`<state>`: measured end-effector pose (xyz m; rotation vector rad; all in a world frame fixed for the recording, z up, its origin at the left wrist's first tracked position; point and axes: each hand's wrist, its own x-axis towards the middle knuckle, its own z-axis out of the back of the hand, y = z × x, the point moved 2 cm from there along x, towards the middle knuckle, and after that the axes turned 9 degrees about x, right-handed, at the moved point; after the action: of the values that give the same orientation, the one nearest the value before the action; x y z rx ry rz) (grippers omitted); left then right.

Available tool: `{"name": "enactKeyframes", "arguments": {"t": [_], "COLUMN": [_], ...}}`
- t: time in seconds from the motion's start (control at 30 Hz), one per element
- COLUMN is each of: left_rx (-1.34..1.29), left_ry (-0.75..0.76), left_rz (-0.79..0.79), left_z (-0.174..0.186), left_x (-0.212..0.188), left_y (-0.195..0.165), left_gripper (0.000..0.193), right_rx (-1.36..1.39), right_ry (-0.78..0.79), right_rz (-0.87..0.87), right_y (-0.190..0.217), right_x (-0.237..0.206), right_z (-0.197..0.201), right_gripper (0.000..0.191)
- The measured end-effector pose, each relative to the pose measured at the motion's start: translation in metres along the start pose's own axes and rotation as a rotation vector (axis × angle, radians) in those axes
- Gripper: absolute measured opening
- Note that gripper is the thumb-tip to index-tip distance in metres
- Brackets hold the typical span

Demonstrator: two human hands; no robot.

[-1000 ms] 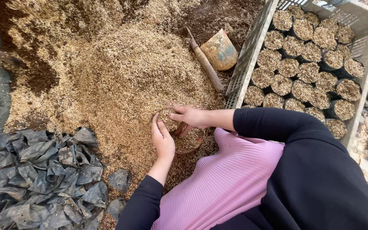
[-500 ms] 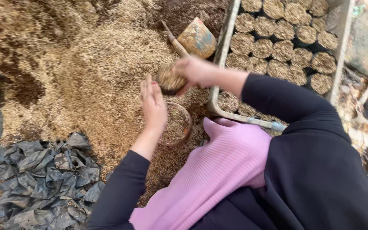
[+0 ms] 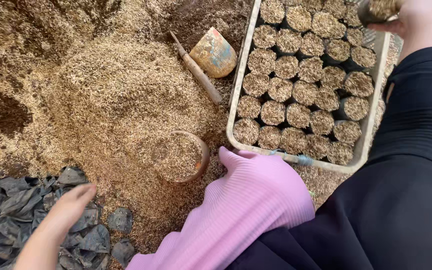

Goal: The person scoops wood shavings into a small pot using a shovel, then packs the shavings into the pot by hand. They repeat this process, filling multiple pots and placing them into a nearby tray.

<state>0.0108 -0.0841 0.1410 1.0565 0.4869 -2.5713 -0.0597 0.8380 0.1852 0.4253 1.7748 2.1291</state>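
Right hand (image 3: 416, 17) fingers wrapped round filled bag (image 3: 378, 9): soft, loose-topped, best gripped round sides. Left hand (image 3: 71, 207) fingers open over empty black bags (image 3: 11, 210).

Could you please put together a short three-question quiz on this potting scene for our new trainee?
1. True or false: the right hand holds a filled bag above the far corner of the crate.
2. What is the left hand reaching towards?
A. the trowel
B. the heap of empty black bags
C. the round bowl
3. Fill in: the round bowl sits in the loose husk mix and is filled with ____.

Key: 1 true; 2 B; 3 husk mix.
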Motion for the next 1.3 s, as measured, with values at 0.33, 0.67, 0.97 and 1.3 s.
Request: {"name": "enactKeyframes", "arguments": {"t": [0.33,0.67,0.97,1.3], "left_rx": [0.250,0.222,0.455,0.388], "left_ry": [0.064,0.062,-0.566,-0.509], "left_rz": [0.078,-0.102,-0.275,0.009], "left_z": [0.022,-0.014,0.037,0.038], "left_x": [-0.002,-0.006,-0.025,0.031], "left_y": [0.147,0.148,0.108,0.143], "left_gripper": [0.056,0.053,0.036,0.022], "right_rx": [-0.726,-0.767,-1.102,-0.948], "right_ry": [-0.040,-0.066,0.058,1.094], "right_rz": [-0.535,-0.329,0.884,1.377], "right_y": [-0.044,-0.048,0.037,0.142], "right_x": [0.007,0.003,-0.006,-0.217], "right_z": [-0.039,-0.040,-0.212,-0.578], "right_gripper": [0.035,0.043,0.018,0.050]}}
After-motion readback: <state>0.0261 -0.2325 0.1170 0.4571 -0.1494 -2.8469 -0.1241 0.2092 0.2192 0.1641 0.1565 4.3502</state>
